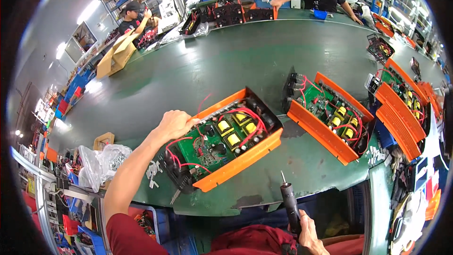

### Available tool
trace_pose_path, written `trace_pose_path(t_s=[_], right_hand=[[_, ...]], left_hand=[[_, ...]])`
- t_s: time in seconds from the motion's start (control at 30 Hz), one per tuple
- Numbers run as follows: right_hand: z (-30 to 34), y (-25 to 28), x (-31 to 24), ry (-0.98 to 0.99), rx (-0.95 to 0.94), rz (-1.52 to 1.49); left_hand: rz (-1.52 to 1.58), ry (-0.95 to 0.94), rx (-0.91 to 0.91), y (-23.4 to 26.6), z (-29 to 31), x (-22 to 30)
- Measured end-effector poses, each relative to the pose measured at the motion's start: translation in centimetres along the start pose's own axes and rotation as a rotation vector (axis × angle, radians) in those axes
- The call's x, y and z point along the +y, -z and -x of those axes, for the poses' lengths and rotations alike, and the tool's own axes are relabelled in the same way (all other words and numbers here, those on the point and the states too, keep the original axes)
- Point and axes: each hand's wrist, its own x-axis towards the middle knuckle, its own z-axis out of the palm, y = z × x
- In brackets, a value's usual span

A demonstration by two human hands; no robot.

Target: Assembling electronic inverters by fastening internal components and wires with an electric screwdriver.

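In front of me on the green worktable lies an orange-walled electronics unit (240, 163), with a green circuit board, yellow-wrapped transformers and red wires inside. My left hand (176, 125) is closed on its far orange wall, near the left end. My right hand (309, 233) grips a black electric screwdriver (290, 203) low at the front edge of the table. The screwdriver's bit points up and away from me, apart from the unit. A second similar unit (325, 137) rests to the right, touched by neither hand.
More orange units (401, 123) stand farther right. Small pale parts (153, 172) and a clear plastic bag (113, 158) lie at left. Across the green table (198, 71) are an open cardboard box (115, 56), black units (229, 15) and two people.
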Motion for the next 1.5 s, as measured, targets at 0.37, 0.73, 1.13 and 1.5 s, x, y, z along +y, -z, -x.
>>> trace_pose_path(t_s=[0.37,0.73,1.13,1.5], right_hand=[[-8.0,5.2,-9.7,0.405,0.428,0.765],[-4.1,-3.5,1.2,0.041,0.043,-0.301],[-5.0,-2.4,0.5,-0.131,-0.196,-0.681],[-6.0,3.6,-7.7,0.018,0.090,-0.150]], left_hand=[[0.207,0.340,0.018,-0.2,7.6,1.3],[0.863,0.562,-0.133,-2.9,13.1,19.5],[0.060,-0.126,0.194,1.1,10.8,13.6],[-0.093,-0.517,0.423,-1.7,9.8,12.8]])
